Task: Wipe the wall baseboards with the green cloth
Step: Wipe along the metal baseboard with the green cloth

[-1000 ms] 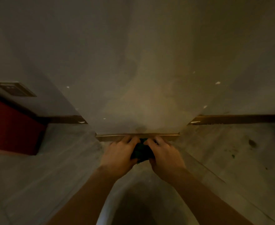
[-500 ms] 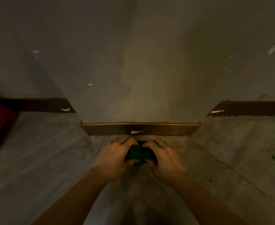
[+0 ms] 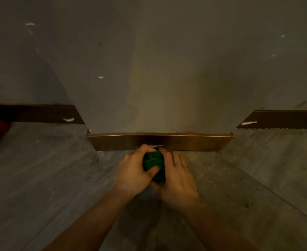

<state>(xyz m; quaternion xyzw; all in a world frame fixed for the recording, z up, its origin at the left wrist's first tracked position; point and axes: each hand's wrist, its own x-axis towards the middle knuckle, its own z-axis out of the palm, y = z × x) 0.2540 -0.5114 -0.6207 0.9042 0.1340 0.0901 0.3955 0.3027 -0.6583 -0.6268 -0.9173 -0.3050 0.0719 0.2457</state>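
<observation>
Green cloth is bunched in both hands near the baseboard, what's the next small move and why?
Probably press the green cloth forward onto the white smear on the baseboard and rub. Both the left hand and right hand hold it just short of that mark.

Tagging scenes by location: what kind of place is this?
Probably an indoor room or corridor, at the foot of a jutting wall column. Cues: brown baseboard along grey plaster wall flecked with white marks, and a grey stone-look floor. Dim light; the exact room type is unclear.
</observation>
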